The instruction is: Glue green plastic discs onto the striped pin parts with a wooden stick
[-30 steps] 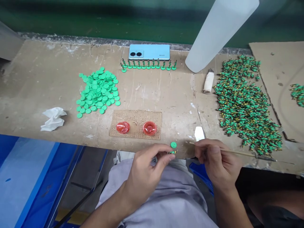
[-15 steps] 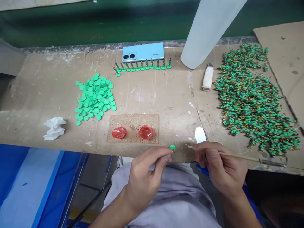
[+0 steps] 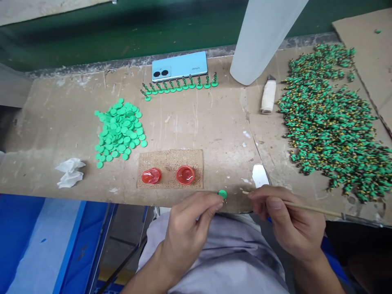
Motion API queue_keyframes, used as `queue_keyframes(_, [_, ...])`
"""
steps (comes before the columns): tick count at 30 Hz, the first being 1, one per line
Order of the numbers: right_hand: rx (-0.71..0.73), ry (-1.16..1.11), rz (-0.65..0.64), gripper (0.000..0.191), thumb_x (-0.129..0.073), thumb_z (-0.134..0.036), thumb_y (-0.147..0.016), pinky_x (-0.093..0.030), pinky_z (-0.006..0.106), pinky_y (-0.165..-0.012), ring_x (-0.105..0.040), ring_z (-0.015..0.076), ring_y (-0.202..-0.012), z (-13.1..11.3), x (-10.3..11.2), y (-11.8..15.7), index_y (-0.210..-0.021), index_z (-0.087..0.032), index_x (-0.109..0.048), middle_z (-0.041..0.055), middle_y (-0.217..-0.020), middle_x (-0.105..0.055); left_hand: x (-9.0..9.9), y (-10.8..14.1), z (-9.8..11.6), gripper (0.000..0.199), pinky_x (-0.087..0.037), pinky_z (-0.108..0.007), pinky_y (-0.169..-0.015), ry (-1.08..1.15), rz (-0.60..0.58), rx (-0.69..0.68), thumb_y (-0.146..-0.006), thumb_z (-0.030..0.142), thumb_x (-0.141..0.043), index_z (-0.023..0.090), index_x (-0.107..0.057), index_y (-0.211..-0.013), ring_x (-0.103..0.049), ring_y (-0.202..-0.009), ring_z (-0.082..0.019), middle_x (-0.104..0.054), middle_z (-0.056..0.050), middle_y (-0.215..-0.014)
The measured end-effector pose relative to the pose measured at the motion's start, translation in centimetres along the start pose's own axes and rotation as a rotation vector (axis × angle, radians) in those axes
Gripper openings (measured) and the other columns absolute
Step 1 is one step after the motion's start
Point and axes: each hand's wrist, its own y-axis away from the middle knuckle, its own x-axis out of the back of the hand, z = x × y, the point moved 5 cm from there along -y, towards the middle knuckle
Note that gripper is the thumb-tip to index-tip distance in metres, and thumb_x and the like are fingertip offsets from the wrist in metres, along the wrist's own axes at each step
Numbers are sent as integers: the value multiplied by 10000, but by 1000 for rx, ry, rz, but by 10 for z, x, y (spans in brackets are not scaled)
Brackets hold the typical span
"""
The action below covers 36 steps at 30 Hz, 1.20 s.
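Note:
My left hand (image 3: 186,228) is closed in a pinch at the table's front edge. Between thumb and forefinger is a tiny toy figure (image 3: 224,201), mostly covered by the fingertips. A green round disc (image 3: 222,194) shows just beyond those fingertips; whether it is joined to the figure I cannot tell. My right hand (image 3: 288,216) is closed around a thin wooden stick (image 3: 309,207) with a metal piece at its rear end. The stick's pale tip points left, a short gap away from the disc. Beyond my right hand lies a white scrap (image 3: 259,175).
Two red cups (image 3: 185,175) (image 3: 151,176) sit on a cardboard piece (image 3: 168,158). Green discs (image 3: 119,132) are heaped at left, near crumpled tissue (image 3: 70,172). Figures on bases (image 3: 185,83) line a blue phone (image 3: 180,65). A wrapped blade (image 3: 268,97), white post (image 3: 263,36) and figure pile (image 3: 333,122) occupy the right.
The camera view has shifted slightly. Both hands keep their grips, and the figure and stick stay almost where they were.

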Motion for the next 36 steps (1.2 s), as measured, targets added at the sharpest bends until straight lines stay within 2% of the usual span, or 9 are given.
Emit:
queue_keyframes(5, [-10, -20, -87, 222, -529, -284, -1128, -544, 189, -573, -668, 113, -667, -3, -4, -5, -1225, -281, -729, -16, -800, -693, 3, 1, 2, 272, -628, -161, -954, -72, 4, -68, -976, -56, -669, 132, -759, -1152, -799, -1013, -130, -828, -69, -1081])
queue_keyframes(9, [-45, -44, -76, 189, -533, -251, -1122, -555, 169, -586, -665, 102, -651, -4, -5, -7, -1247, -285, -670, -26, -810, -703, 3, 0, 4, 246, -622, -159, -938, -98, 12, -113, -970, -48, -688, 113, -766, -1139, -790, -992, -130, -818, -79, -1059])
queue_keyframes(14, [9, 38, -56, 124, -564, -223, -1101, -568, 172, -639, -668, 98, -687, -8, -4, -7, -1087, -264, -681, -24, -828, -700, 2, -2, 3, 223, -619, -154, -942, -104, 34, -73, -971, -18, -706, 134, -773, -1120, -796, -976, -120, -828, -54, -1050])
queue_keyframes(19, [17, 101, -60, 116, -577, -239, -1101, -563, 152, -674, -675, 88, -722, -7, -4, -7, -1086, -261, -690, -30, -846, -704, 1, 0, -1, 225, -612, -100, -866, -63, 73, 22, -943, 7, -767, 151, -766, -1115, -792, -866, -77, -839, -9, -1003])
queue_keyframes(24, [25, 97, -55, 118, -573, -239, -1102, -556, 141, -674, -666, 80, -713, -9, -5, -7, -1085, -267, -686, -38, -841, -698, 1, 0, 0, 184, -620, -148, -932, -46, 46, -61, -941, -19, -762, 125, -789, -1051, -798, -950, -112, -833, -51, -1011])
queue_keyframes(30, [21, 105, -31, 136, -567, -233, -1099, -544, 153, -627, -654, 85, -672, -12, -6, -10, -1039, -272, -683, -38, -804, -682, -1, 1, 2, 290, -626, -225, -882, -185, 28, -130, -988, -27, -675, 122, -786, -1210, -760, -972, -146, -789, -91, -1068])
queue_keyframes(33, [24, 116, -29, 138, -570, -226, -1093, -544, 162, -613, -654, 89, -657, -13, -6, -11, -1025, -270, -682, -36, -794, -683, -2, 0, 2, 261, -615, -201, -855, -181, 42, -97, -980, 3, -713, 125, -748, -1209, -755, -915, -128, -801, -57, -1030])
queue_keyframes(36, [29, 127, -18, 137, -571, -216, -1086, -542, 175, -596, -656, 96, -640, -14, -6, -13, -1022, -269, -680, -35, -781, -685, -2, -2, 1, 176, -607, -174, -835, -120, 57, -53, -958, 17, -759, 137, -741, -1086, -751, -868, -109, -802, -26, -965])
